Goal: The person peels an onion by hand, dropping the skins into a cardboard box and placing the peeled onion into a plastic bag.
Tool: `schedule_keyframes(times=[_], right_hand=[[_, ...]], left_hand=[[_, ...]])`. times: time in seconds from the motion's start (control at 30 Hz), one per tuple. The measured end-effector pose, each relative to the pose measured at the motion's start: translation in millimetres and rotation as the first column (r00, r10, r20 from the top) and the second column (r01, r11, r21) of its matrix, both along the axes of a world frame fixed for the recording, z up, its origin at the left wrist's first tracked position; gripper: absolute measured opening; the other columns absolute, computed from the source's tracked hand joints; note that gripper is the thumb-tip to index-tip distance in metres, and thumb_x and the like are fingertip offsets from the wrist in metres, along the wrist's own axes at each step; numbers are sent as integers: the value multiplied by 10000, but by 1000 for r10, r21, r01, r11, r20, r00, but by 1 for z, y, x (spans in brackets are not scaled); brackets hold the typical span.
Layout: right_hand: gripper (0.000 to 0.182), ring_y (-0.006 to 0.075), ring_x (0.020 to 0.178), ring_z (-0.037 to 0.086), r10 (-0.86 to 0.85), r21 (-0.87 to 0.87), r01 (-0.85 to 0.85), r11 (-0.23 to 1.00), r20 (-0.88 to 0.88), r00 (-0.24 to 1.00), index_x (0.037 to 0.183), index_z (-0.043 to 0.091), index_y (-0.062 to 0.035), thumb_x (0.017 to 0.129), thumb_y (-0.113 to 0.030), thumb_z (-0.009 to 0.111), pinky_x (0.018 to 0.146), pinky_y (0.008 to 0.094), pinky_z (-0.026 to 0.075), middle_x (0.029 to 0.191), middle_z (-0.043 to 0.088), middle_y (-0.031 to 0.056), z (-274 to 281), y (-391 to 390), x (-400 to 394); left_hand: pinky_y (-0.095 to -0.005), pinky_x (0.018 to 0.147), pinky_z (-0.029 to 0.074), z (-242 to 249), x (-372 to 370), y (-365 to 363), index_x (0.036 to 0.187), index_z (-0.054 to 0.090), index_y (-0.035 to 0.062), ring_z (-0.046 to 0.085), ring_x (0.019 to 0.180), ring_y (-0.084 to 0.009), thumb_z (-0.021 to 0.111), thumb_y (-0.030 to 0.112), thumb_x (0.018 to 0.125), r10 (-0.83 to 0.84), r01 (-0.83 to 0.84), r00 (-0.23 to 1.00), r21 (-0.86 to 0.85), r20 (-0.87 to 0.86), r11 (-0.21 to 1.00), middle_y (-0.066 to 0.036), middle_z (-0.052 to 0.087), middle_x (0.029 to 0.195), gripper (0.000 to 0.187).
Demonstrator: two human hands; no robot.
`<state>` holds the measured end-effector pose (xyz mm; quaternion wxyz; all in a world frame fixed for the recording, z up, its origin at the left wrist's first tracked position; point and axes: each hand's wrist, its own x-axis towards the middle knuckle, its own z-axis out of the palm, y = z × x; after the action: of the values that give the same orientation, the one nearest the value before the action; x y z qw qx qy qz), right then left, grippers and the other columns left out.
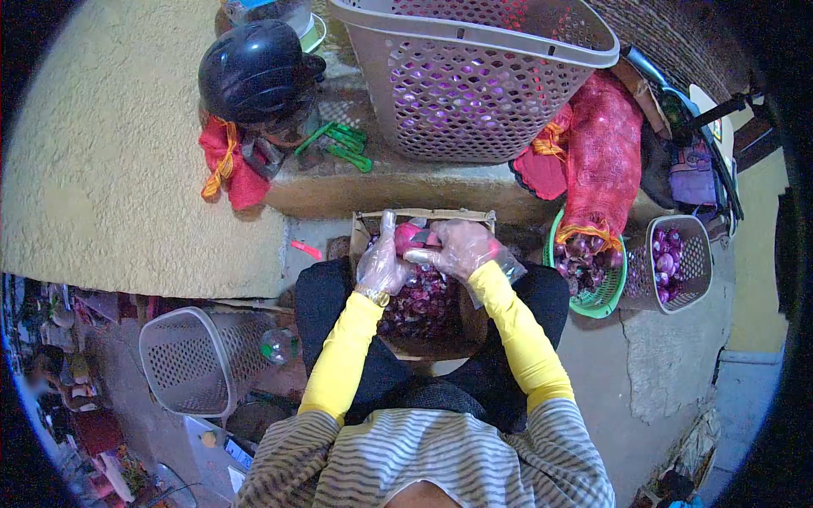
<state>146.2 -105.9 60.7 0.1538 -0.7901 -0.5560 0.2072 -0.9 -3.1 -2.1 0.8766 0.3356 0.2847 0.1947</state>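
Both hands wear clear plastic gloves over a cardboard box [359,233] between the knees. Dark red onion skins and pieces [428,309] fill the box. My left hand [383,267] is at the box's left side, thumb pointing up, its fingers curled around the lower side of a reddish-pink onion [412,235]. My right hand [461,248] is closed at the onion's right side, with a small pale-edged object, perhaps a knife, under its fingers; its exact shape is unclear. The two hands nearly meet at the onion.
A large grey basket [474,102] stands on the ledge ahead, beside a black helmet [254,72]. To the right are a red mesh sack [603,152], a green basket [605,296] and a basket of onions [696,267]. Another basket [203,360] lies at left.
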Motion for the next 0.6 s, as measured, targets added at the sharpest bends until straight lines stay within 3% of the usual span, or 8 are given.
schedule_keyframes(times=[0.07, 0.2, 0.27, 0.37, 0.6], right_hand=[[780, 336, 773, 705, -23, 69, 23, 997, 5, 1000, 877, 753, -124, 674, -862, 602, 724, 455, 542, 818, 720, 163, 0, -1, 0], [786, 337, 799, 709, -38, 66, 38, 997, -7, 999, 894, 753, -121, 672, -860, 607, 742, 455, 544, 850, 724, 170, 0, -1, 0], [784, 339, 816, 710, -53, 22, 54, 998, -44, 998, 900, 753, -117, 675, -855, 612, 751, 456, 544, 868, 727, 168, 2, -1, 1], [775, 339, 815, 710, -63, 59, 66, 996, -48, 997, 906, 754, -114, 686, -844, 616, 743, 460, 544, 867, 728, 165, 1, -2, 0], [760, 347, 789, 706, -51, 27, 52, 998, -59, 997, 906, 755, -117, 703, -835, 613, 724, 466, 543, 844, 724, 161, -2, 0, 1]], left_hand=[[-396, 955, 537, 6, 2, -2, 1292, 550, -46, 646, 1066, -282, 412, 552, 1029, 80, -56, 992, -230, 97, 972, -180, 647, 1212, 668], [-396, 951, 537, 2, 2, -2, 1290, 549, -42, 644, 1062, -276, 423, 550, 1026, 95, -71, 990, -218, 101, 973, -178, 649, 1199, 661], [-395, 936, 541, -1, 1, 0, 1293, 551, -41, 643, 1054, -266, 429, 542, 1026, 37, -32, 996, -68, 80, 997, -176, 653, 1184, 653], [-336, 1007, 470, 10, 1, -3, 1324, 563, -11, 610, 1069, -202, 354, 585, 1033, 49, -32, 995, -183, 86, 983, -116, 647, 1214, 696], [-353, 989, 483, -4, 2, -1, 1335, 549, -23, 610, 1070, -212, 382, 565, 1035, 43, -36, 996, -83, 78, 996, -120, 639, 1219, 681]])
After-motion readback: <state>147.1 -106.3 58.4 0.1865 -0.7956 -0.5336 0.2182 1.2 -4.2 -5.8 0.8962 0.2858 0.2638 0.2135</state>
